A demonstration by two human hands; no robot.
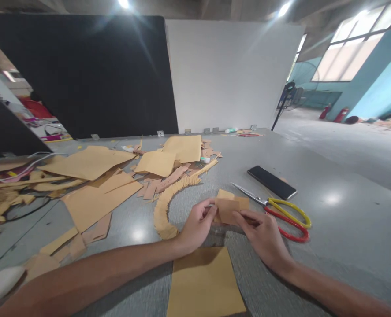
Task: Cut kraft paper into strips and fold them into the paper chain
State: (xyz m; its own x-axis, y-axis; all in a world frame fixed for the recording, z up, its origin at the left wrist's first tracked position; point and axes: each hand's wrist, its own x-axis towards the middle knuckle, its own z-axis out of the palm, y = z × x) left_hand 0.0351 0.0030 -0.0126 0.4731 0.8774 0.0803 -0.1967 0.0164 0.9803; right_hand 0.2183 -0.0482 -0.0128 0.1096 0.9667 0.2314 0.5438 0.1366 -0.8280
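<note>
Both my hands hold a small folded piece of brown paper (227, 208) just above the grey table (330, 220). My left hand (198, 225) pinches its left edge, fingers closed. My right hand (263, 235) grips its lower right side, fingers curled. Below my hands a larger square brown sheet (203, 284) lies flat at the table's near edge. Left of my left hand lies a curved chain of folded brown paper pieces (165, 207).
Scissors (283, 211) with yellow and red handles lie right of my hands, a black phone (272, 182) beyond them. Brown paper sheets and scraps (96, 185) cover the left side. A black board (83, 75) and a white board (228, 75) stand behind the table.
</note>
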